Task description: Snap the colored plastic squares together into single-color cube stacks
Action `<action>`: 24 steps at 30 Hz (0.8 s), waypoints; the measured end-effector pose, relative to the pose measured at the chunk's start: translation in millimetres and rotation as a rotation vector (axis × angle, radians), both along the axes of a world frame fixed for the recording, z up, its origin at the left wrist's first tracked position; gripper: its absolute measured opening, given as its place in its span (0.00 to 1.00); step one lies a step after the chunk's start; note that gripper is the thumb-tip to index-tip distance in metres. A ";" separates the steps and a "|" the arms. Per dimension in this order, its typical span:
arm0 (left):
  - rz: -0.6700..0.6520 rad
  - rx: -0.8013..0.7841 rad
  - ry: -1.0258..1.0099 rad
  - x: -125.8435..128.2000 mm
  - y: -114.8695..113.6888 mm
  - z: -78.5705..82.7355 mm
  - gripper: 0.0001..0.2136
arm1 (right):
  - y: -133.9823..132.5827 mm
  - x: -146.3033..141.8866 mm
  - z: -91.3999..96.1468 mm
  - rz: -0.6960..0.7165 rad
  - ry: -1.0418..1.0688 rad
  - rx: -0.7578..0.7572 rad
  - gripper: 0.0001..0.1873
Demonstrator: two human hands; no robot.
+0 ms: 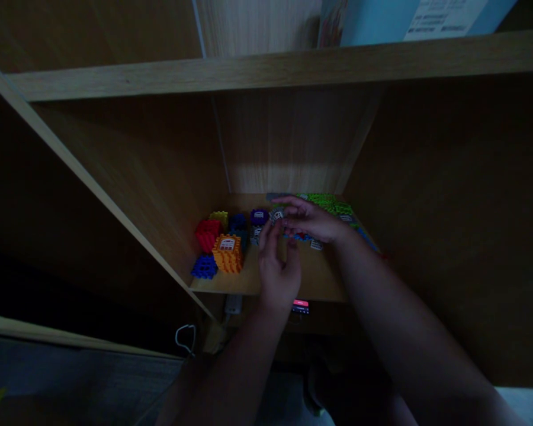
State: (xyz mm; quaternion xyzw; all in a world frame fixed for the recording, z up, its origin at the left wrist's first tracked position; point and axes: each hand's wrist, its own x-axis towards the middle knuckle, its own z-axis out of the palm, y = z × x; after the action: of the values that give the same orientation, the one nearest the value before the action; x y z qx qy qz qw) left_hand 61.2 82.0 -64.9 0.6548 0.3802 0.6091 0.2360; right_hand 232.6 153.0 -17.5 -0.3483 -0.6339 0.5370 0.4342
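Both my hands reach into a wooden shelf compartment (pixel 249 284) holding plastic interlocking blocks. My left hand (pixel 278 269) has its fingers curled and pinched around a small grey-white piece (pixel 256 234). My right hand (pixel 313 220) is above and to the right, its fingertips closed on a small grey piece (pixel 276 215) near a purple block (pixel 259 216). An orange cube (pixel 228 253), a red cube (pixel 208 234), a blue piece (pixel 204 267) and a yellow block (pixel 220 218) stand to the left. Green pieces (pixel 331 204) lie behind my right hand.
A slanted wooden divider (pixel 93 177) bounds the compartment on the left and a shelf board (pixel 275 68) runs above. A white plug (pixel 233 303) with a cable (pixel 184 340) and a small pink object (pixel 300 306) sit below the shelf edge. The scene is dim.
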 end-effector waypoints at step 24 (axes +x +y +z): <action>-0.147 0.058 -0.130 3.9 -6.5 -0.4 0.29 | 7.0 -5.1 -7.8 -0.199 -0.166 0.201 0.33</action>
State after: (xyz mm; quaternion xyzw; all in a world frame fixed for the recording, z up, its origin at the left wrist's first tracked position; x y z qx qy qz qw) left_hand 65.2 75.5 -65.3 0.6467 0.2972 0.6419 0.2853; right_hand 227.6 160.0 -25.2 -0.4074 -0.6806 0.3944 0.4640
